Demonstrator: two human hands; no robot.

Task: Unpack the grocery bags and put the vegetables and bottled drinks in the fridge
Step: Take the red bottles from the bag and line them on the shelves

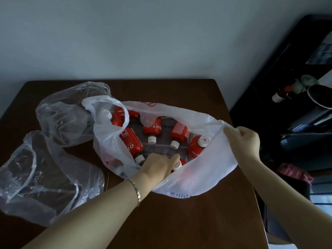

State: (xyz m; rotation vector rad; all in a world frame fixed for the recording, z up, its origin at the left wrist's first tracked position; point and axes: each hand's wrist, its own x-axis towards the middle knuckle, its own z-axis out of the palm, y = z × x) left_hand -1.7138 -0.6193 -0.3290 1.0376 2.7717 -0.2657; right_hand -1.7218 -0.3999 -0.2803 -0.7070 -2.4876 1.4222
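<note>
A white plastic grocery bag (201, 175) lies open on the dark wooden table (179, 221). Inside it lie several red-labelled bottles (131, 142) with white caps. My left hand (158, 168) reaches into the bag's mouth and its fingers curl round the white cap of a bottle (180, 163) at the near side. My right hand (244, 139) pinches the bag's right handle and holds it up, keeping the bag open.
Two clear plastic bags, one at the far left (66, 115) and one at the near left (41, 180), lie crumpled on the table and look limp. A dark shelf unit (296, 105) with small items stands to the right of the table. A grey wall is behind.
</note>
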